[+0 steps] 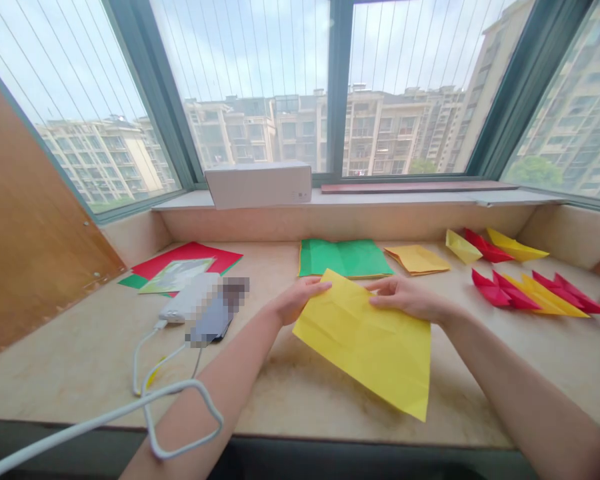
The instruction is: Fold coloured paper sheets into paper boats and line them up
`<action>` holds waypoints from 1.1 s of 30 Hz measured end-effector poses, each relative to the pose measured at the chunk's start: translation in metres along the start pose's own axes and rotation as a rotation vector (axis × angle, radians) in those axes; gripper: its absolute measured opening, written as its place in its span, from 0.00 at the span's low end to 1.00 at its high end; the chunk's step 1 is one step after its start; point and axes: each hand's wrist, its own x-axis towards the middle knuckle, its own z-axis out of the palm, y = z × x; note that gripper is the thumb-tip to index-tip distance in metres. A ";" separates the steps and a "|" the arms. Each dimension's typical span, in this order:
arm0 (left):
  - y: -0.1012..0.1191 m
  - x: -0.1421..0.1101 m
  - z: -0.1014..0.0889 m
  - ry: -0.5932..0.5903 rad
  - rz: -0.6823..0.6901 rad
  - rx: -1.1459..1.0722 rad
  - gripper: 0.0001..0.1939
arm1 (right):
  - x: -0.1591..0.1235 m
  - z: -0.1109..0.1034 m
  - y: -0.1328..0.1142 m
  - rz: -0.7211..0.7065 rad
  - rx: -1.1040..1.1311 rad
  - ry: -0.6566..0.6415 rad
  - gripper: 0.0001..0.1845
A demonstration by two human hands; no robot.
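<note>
A creased sheet of yellow paper [367,347] is held up above the ledge, tilted toward me. My left hand [301,299] pinches its upper left edge, thumb on the near face. At the upper right edge, my right hand [407,299] grips it with the thumb in front and fingers partly behind. Just beyond the sheet lies a folded green paper [347,257] with a yellow edge under it. To its right rests a folded orange-yellow paper [417,259].
Several folded paper boats [550,293] in red and yellow stand at the right. Red sheets [195,259], a white power bank [190,298] and a phone [215,320] lie left. A white cable [180,387] loops over my left forearm. A white box [260,185] sits on the sill.
</note>
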 end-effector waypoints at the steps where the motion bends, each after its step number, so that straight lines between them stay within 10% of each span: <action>1: -0.002 0.001 0.001 0.002 0.003 0.028 0.21 | 0.001 -0.003 0.000 0.000 -0.018 0.002 0.27; 7: -0.004 0.009 -0.004 0.206 0.185 -0.008 0.17 | 0.007 -0.022 0.007 -0.088 -0.048 0.158 0.30; 13: 0.002 0.008 0.006 0.327 0.349 -0.100 0.19 | 0.024 -0.021 0.016 -0.342 -0.037 0.703 0.29; 22: 0.005 0.009 0.010 0.438 0.439 -0.192 0.17 | 0.024 -0.007 0.016 -0.286 0.202 0.329 0.23; 33: 0.001 0.007 0.020 0.317 0.390 -0.167 0.32 | 0.035 -0.006 0.027 -0.484 0.024 0.646 0.19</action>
